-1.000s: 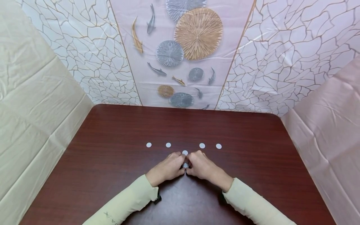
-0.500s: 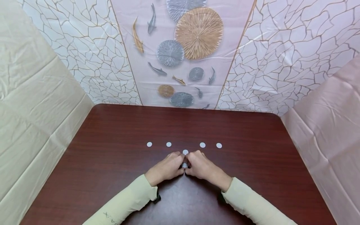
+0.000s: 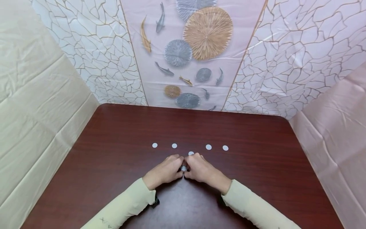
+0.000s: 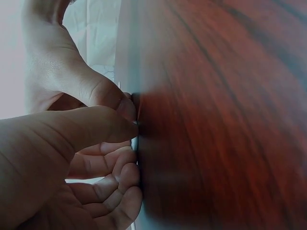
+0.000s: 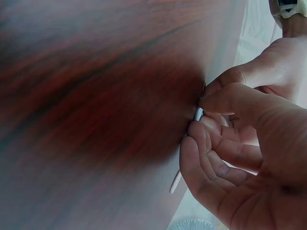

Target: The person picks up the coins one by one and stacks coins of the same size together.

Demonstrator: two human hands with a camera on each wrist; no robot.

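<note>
In the head view a small white disc (image 3: 183, 168) lies low at the table between my two hands. My left hand (image 3: 166, 169) holds its left side, thumb near me and curled fingers on the far side. My right hand (image 3: 203, 168) holds the right side the same way, the thumbs almost meeting. Seen from the right wrist, the disc's thin pale edge (image 5: 198, 114) shows between thumb and fingers at the tabletop. The left wrist view shows the fingertips right at the wood, with most of the disc hidden. Just beyond my right hand's knuckles sits another white disc (image 3: 191, 153), partly covered.
Several more white discs lie in a row farther back, among them a left one (image 3: 154, 145) and a right one (image 3: 225, 148). The dark red wooden table (image 3: 125, 133) meets a patterned cloth backdrop (image 3: 108, 63) behind and plain cloth at both sides.
Both hands, with the disc between them, have shifted a little left relative to the other discs. The right hand now overlaps the disc just beyond it. The head view has shifted slightly.
</note>
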